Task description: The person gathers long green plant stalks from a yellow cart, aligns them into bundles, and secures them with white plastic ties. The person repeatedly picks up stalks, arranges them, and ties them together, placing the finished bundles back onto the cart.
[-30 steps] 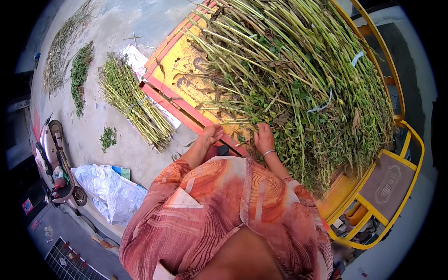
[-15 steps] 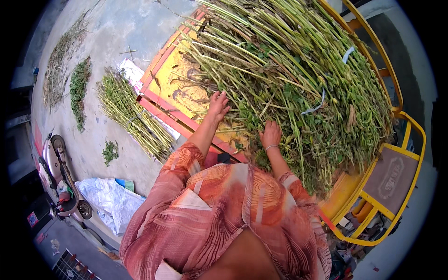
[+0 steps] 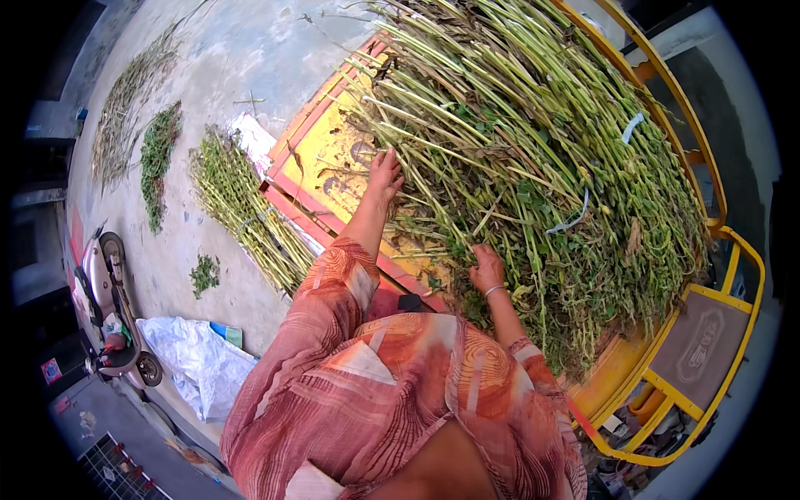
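Leafy stalks (image 3: pixel 542 158) lie at your one o'clock on the cart bed (image 3: pixel 335 137); your left hand (image 3: pixel 385 173), at twelve, looks loosely open; whether your right hand (image 3: pixel 487 272) grips, I cannot tell; seemingly you're reaching in; lifting calls for closed fingers.

A loose, orange, swirl-patterned shirt (image 3: pixel 408 354) is worn with a thin silvery bracelet (image 3: pixel 495 290).

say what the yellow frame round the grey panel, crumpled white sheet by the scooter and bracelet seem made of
Yellow frame: probably painted metal; smooth, slightly glossy bars.
White sheet: likely plastic; crinkled folds catch light.
Bracelet: possibly silvery metal; pale thin band, too small to be sure.
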Tool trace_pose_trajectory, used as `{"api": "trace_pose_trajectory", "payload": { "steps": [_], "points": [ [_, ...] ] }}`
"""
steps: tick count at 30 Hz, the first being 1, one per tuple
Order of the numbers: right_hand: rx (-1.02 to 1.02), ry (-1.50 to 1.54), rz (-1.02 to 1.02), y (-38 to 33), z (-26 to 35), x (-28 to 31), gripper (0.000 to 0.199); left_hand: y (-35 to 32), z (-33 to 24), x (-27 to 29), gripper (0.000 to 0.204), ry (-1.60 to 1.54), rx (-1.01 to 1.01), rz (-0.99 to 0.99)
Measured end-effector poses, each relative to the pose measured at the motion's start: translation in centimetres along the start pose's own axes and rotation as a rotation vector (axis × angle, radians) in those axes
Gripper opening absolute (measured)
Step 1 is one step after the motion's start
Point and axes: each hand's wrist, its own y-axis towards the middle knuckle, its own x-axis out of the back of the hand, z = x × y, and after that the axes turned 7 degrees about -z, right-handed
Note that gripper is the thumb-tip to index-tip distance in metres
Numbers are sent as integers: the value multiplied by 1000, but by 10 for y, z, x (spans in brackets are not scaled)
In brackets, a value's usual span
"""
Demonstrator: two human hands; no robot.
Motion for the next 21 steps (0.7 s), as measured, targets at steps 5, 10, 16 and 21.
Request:
{"api": "trace_pose_trajectory", "payload": {
  "steps": [5,10,16,21],
  "points": [
    [-7,108,90,1,4,23,47,8,-5,28,46,-223,24,316],
    [50,165,141,-4,-8,32,43,-10,-10,40,39,-286,79,393],
    [63,141,136,-12,-11,28,37,-1,-13,43,42,-257,61,415],
    [-220,544,186,-10,0,40,25,-29,-13,51,44,-440,68,544]
  ]
}}
